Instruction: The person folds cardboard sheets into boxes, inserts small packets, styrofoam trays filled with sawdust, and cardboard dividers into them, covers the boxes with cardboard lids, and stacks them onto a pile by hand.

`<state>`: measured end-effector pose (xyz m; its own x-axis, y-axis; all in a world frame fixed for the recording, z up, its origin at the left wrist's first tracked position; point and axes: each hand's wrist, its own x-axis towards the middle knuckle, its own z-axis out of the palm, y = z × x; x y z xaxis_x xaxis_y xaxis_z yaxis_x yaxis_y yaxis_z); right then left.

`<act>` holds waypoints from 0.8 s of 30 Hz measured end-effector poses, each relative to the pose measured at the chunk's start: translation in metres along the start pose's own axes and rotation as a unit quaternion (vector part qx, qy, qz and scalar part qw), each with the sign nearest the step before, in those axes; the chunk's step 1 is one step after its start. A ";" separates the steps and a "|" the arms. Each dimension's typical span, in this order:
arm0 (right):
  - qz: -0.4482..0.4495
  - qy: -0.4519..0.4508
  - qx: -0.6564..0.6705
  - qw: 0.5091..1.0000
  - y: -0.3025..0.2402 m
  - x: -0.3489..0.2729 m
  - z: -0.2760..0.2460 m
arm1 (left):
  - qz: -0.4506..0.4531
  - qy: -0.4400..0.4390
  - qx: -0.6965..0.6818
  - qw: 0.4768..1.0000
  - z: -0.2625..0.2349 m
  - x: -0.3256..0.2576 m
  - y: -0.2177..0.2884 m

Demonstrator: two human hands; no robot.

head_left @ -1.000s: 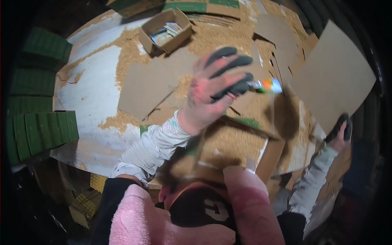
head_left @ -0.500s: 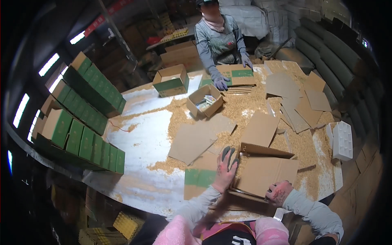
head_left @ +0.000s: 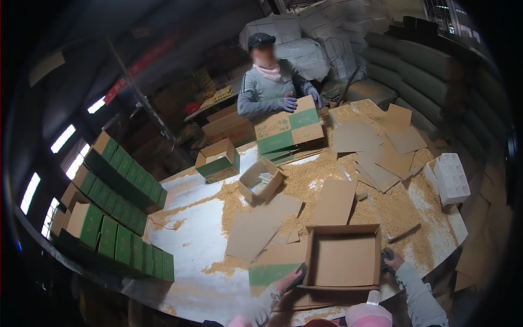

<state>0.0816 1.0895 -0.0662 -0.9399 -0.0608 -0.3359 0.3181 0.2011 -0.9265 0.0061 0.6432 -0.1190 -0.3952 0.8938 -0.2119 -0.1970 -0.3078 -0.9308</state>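
An open, shallow cardboard box (head_left: 344, 255) stands in front of me, its brown inside bare. At its lower left corner my left hand (head_left: 290, 278) grips the side wall. My right hand (head_left: 391, 261), in a dark-palmed glove, is closed on the right wall. A flat brown cardboard panel (head_left: 335, 201) extends beyond the box's far edge; whether it is joined to the box I cannot tell. Beside my left hand lies a flattened carton with a green band (head_left: 272, 274), partly under the box.
Sawdust-like shavings (head_left: 305, 180) cover much of the table (head_left: 188, 218). Green cartons (head_left: 122, 248) stand in rows at the left. A small box (head_left: 261, 182) holds packets. Across the table, a person (head_left: 275, 90) handles a green-and-brown carton (head_left: 291, 129). A white foam tray (head_left: 452, 179) sits at right.
The box has been squared up and its inside opened to view. Both hands have moved onto its opposite sides. The person across has raised a carton upright. My view has shifted.
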 end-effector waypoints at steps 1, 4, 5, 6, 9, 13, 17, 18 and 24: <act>-0.009 0.061 -0.104 0.993 -0.002 0.008 0.030 | 0.119 0.099 0.343 0.926 0.000 0.017 -0.026; 0.112 0.135 -0.288 0.941 -0.043 0.035 0.071 | 0.309 0.257 0.915 0.044 -0.001 0.038 -0.092; 0.108 0.129 -0.298 0.940 -0.040 0.037 0.074 | 0.318 0.256 0.911 0.052 -0.001 0.033 -0.085; 0.038 0.110 -0.163 0.980 -0.032 0.045 0.083 | 0.351 0.205 0.908 0.104 0.002 0.021 -0.074; -0.087 0.012 0.088 0.992 -0.060 0.038 0.100 | 0.406 0.140 0.893 0.136 -0.003 -0.014 -0.062; -0.180 -0.056 0.212 0.959 -0.162 0.029 0.153 | 0.469 0.090 0.854 0.205 0.022 -0.091 -0.086; -0.200 -0.164 0.293 0.921 -0.238 0.047 0.265 | 0.523 -0.234 0.789 0.222 0.087 -0.275 -0.155; -0.207 -0.195 0.307 0.908 -0.260 0.048 0.303 | 0.625 -0.279 0.724 0.088 0.095 -0.333 -0.179; -0.263 -0.333 0.424 0.800 -0.435 0.057 0.524 | 0.926 -0.255 0.158 -0.230 0.194 -0.700 -0.246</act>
<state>-0.0451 0.4861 0.2292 -0.7863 -0.4835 0.3846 0.1345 -0.7416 -0.6572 0.1572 0.0301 0.3156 0.2771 -0.6554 0.7027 0.5025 0.7222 0.4754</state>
